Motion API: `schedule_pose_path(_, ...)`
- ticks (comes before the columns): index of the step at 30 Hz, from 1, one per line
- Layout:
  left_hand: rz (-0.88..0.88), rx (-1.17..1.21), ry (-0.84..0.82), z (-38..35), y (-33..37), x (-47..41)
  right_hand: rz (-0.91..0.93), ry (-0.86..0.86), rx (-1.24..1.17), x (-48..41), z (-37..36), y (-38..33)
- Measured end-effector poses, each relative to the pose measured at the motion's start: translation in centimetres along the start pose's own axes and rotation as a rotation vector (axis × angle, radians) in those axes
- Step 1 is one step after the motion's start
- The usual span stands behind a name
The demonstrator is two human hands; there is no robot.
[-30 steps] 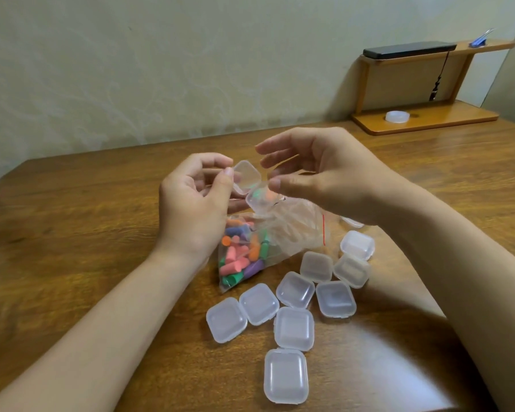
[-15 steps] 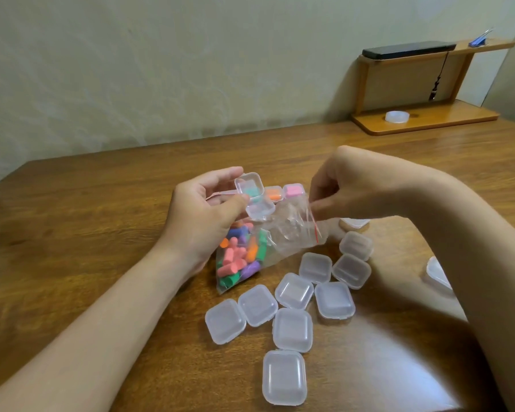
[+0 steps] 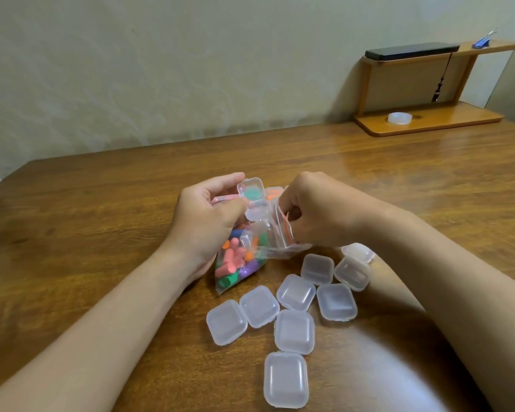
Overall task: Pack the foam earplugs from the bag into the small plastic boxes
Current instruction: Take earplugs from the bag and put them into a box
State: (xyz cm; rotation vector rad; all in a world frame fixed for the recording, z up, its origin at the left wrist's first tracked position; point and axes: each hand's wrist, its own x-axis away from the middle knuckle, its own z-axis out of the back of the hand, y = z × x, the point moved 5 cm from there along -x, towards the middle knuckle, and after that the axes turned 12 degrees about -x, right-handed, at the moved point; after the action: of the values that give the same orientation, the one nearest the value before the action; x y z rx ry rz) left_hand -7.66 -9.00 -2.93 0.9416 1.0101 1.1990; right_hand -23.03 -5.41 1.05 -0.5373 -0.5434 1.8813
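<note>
A clear zip bag (image 3: pixel 244 257) with a red seal line lies on the wooden table (image 3: pixel 101 233), full of several coloured foam earplugs. My left hand (image 3: pixel 205 221) grips an open small plastic box (image 3: pixel 252 193) with a green earplug inside, just above the bag. My right hand (image 3: pixel 315 209) has its fingers curled into the bag's mouth, pinching the plastic at the red seal. Several shut, clear boxes (image 3: pixel 295 292) lie scattered in front of the bag. Behind my hands, other boxes holding an orange (image 3: pixel 272 193) and a pink earplug peek out.
A wooden shelf stand (image 3: pixel 428 120) sits at the far right corner by the wall, with a black device (image 3: pixel 411 50) on top and a white round lid (image 3: pixel 400 118) on its base. One more clear box (image 3: pixel 359 251) lies under my right wrist.
My right hand has dropped from above the box to the bag's mouth and curled into it. My left hand keeps the open box, now lowered slightly.
</note>
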Motion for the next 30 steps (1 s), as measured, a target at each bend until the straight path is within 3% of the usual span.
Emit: schedule_pose_path(30,-0.041,0.034,0.038,0.1,-0.1,-0.2,-0.150,-0.002,0.218,-0.2,-1.1,-0.6)
